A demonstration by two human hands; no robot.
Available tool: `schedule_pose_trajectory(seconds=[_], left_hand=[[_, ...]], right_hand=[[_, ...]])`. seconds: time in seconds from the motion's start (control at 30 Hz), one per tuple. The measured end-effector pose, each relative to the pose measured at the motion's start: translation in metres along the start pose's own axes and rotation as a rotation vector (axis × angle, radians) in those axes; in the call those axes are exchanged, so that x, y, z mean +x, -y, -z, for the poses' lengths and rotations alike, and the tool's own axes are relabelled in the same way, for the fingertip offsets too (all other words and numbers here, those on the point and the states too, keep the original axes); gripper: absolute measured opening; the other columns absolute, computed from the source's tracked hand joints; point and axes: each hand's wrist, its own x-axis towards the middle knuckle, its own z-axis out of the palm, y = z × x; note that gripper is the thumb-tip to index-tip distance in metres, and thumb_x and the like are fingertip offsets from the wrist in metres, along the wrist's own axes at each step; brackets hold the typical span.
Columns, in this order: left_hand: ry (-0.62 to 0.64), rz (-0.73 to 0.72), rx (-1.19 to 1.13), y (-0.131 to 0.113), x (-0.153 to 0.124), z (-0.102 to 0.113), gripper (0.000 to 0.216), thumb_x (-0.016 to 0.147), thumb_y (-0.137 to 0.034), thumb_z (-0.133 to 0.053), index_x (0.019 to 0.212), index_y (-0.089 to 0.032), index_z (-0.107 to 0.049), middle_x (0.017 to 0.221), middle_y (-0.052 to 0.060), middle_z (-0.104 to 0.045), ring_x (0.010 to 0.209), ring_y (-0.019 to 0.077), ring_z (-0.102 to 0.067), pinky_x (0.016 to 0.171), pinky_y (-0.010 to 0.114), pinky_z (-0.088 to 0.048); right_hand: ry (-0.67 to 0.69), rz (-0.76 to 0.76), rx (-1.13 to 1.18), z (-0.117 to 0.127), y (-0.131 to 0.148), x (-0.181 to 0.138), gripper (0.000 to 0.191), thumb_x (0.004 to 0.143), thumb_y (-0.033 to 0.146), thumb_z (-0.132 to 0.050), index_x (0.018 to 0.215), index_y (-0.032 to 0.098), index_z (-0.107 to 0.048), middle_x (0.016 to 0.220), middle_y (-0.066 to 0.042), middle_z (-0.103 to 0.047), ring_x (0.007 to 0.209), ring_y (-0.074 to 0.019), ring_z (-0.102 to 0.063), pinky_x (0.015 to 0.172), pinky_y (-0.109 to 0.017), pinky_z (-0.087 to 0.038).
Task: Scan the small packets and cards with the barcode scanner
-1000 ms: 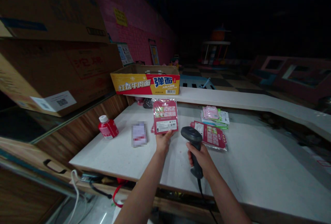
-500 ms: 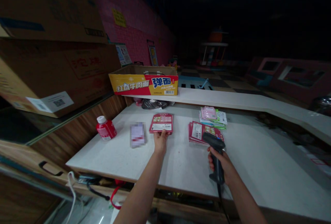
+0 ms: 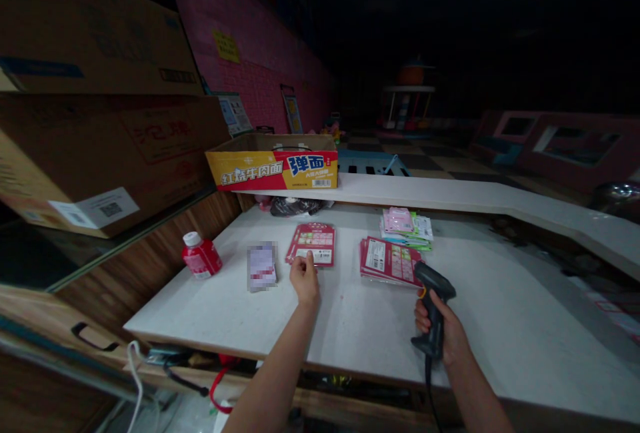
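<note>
A black handheld barcode scanner (image 3: 434, 303) stands in the grip of my right hand (image 3: 453, 333), fingers wrapped round its handle and its head angled up to the left. My left hand (image 3: 305, 280) is closed at the near edge of a flat red packet (image 3: 315, 236), thumb over the edge; the fingertips underneath are partly hidden. A stack of similar red packets (image 3: 390, 261) lies just left of the scanner's head. Behind that stack are pink, white and green packets (image 3: 400, 220). Left of my left hand lies a blurred-out pale purple item (image 3: 262, 266).
A red bottle with a white cap (image 3: 201, 256) stands at the left of the white counter (image 3: 350, 326). An open yellow-and-red carton (image 3: 273, 170) rests on the raised ledge (image 3: 425, 186). Large cardboard boxes (image 3: 100, 153) are piled at left. The scanner's cable hangs over the front edge.
The scanner in my right hand has moved right and slightly down, away from the red stack. My left hand has shifted slightly to the packet's near-left part. The view has shifted a little.
</note>
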Motion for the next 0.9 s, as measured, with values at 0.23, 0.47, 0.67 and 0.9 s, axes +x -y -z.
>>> schedule_pose_trajectory(seconds=[0.23,0.47,0.67,0.9], left_hand=[[0.365,-0.439,0.804,-0.016,0.008,0.011,0.037,0.079,-0.044,-0.065,0.108,-0.020,-0.068,0.117,0.014,-0.063,0.117,0.0319,-0.053,0.101,0.045,-0.039],[0.512,-0.419,1.088,-0.010,0.014,0.008,0.056,0.086,-0.048,-0.056,0.132,-0.018,-0.057,0.143,0.017,-0.049,0.136,0.0358,-0.038,0.115,0.056,-0.021],[0.489,-0.412,1.038,-0.003,0.016,0.008,0.045,0.090,-0.034,-0.051,0.130,-0.016,-0.058,0.142,0.019,-0.049,0.137,0.0351,-0.038,0.114,0.057,-0.022],[0.538,-0.431,0.913,0.000,0.017,0.007,0.040,0.087,-0.029,-0.055,0.125,-0.019,-0.061,0.141,0.017,-0.051,0.135,0.0342,-0.041,0.115,0.056,-0.023]], right_hand=[[0.028,-0.003,0.018,0.004,0.000,0.001,0.035,0.068,0.041,-0.081,0.082,0.017,-0.060,0.053,0.005,-0.050,0.040,-0.0054,-0.041,0.036,-0.015,-0.033],[0.073,-0.039,0.014,0.017,-0.001,0.006,0.032,0.072,0.041,-0.079,0.085,0.019,-0.059,0.055,0.005,-0.052,0.041,-0.0070,-0.043,0.037,-0.017,-0.036],[0.062,-0.024,0.019,0.014,0.000,0.003,0.030,0.074,0.041,-0.077,0.086,0.019,-0.061,0.056,0.005,-0.050,0.042,-0.0071,-0.041,0.037,-0.018,-0.036],[0.033,-0.027,0.002,0.009,0.003,0.001,0.034,0.070,0.043,-0.080,0.084,0.020,-0.059,0.055,0.005,-0.048,0.041,-0.0075,-0.039,0.036,-0.019,-0.035]])
